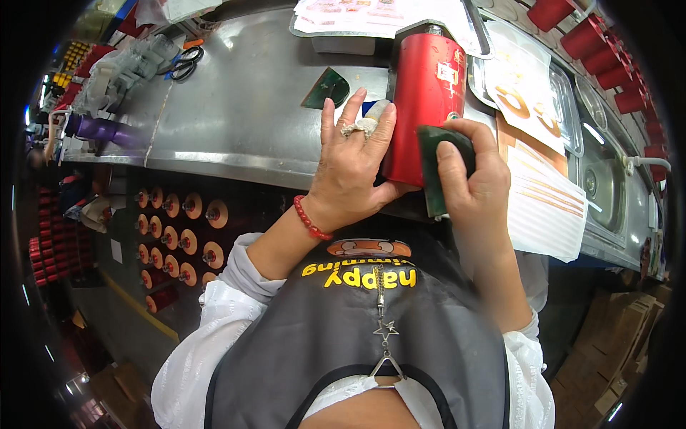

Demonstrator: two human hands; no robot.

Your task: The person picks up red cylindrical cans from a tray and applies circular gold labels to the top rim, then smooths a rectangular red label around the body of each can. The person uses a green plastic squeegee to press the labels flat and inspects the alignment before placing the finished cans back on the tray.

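A red cylindrical bottle (429,93) with pale markings lies on the bench, its narrow neck pointing away from me. My left hand (354,154) is against the bottle's left side, fingers stretched and spread, its thumb by the near end. A whitish wrap (361,127) is around one of its fingers. In my right hand (475,168) a dark green flat scraper (432,168) is pinched between thumb and fingers, its edge against the bottle's near right side. Beyond my left hand, a second dark green flat piece (326,89) rests on the metal bench (236,107).
Trays with printed sheets (379,18) stand at the back. To the right are white sheets with gold decals (525,93), and a metal sink (604,186). Scissors (187,63) and a purple bottle (103,130) lie left. Several red bottles (214,213) are racked below the bench.
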